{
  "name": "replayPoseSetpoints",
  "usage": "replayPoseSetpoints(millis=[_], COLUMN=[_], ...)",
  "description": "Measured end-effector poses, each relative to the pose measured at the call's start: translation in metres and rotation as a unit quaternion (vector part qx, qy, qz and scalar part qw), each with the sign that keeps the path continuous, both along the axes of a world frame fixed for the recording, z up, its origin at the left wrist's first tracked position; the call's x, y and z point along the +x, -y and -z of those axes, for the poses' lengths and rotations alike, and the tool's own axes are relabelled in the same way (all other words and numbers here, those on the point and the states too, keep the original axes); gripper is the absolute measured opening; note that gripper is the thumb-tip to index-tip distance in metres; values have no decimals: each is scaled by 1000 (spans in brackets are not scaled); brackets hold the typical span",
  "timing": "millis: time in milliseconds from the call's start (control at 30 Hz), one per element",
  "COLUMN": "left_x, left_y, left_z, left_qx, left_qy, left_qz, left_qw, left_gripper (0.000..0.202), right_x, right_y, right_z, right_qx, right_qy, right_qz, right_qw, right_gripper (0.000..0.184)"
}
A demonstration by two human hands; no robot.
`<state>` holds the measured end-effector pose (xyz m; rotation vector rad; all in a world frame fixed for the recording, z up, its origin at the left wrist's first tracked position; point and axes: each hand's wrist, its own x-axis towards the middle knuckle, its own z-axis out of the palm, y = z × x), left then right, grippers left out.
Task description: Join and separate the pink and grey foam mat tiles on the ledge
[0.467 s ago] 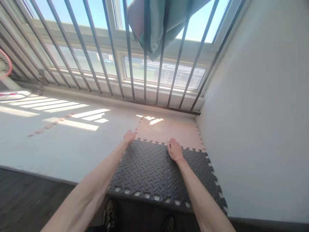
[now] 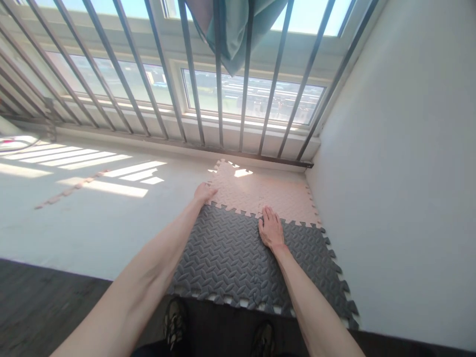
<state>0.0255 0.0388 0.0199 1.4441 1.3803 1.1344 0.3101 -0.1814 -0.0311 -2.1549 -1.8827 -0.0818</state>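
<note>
Right hand point(image 2: 271, 229) comes first on my feed: open and palm down, fingers together and holding nothing, lying on the dark grey foam floor tiles point(image 2: 219, 258) with its fingertips at the toothed seam. Left hand point(image 2: 204, 193) is open too, fingers loosely curved and empty, at the left corner where the grey meets the pale pink foam tiles point(image 2: 267, 193).

Nearest me, the toes of two dark strapped shoes point(image 2: 174, 325) sit at the near edge of the mat, beside a dark wood floor point(image 2: 44, 307). The grey tiles lie flat and locked to the pink ones on their far side, forming one mat on a pale painted floor point(image 2: 92, 233). I'd judge the foam light, soft and flexible, with a slightly grippy textured face. Its free toothed edges or a corner look like the best places to take hold, and the interlocking teeth could tear if wrenched. I can read no brand or writing on it.

Left of the mat lies a thin pinkish strip point(image 2: 74, 187). Farther off, dark metal window bars point(image 2: 165, 69) stand before the glass, with a teal curtain point(image 2: 230, 29) bunched at the top.
</note>
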Motion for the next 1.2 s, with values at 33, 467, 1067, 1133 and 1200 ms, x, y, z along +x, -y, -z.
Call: replayPoseSetpoints(millis=[33, 467, 1067, 1133, 1200], left_x=[1, -6, -1, -3, -4], left_y=[4, 26, 10, 12, 13], left_z=[-2, -22, -19, -21, -22], left_qx=[-3, -49, -8, -15, -17], left_qy=[10, 91, 161, 156, 155], left_qz=[0, 38, 117, 115, 115], left_qw=[1000, 994, 980, 981, 981], left_gripper=[53, 68, 73, 73, 72], right_x=[0, 2, 20, 19, 17], right_y=[0, -6, -82, -80, -79], right_z=[-1, -15, -46, -49, -51], right_qx=[2, 8, -122, -123, -125], right_qy=[-1, 25, 19, 23, 35], right_qz=[1, 12, 66, 68, 73], right_qw=[1000, 1000, 990, 990, 989], right_gripper=[64, 61, 62, 61, 58])
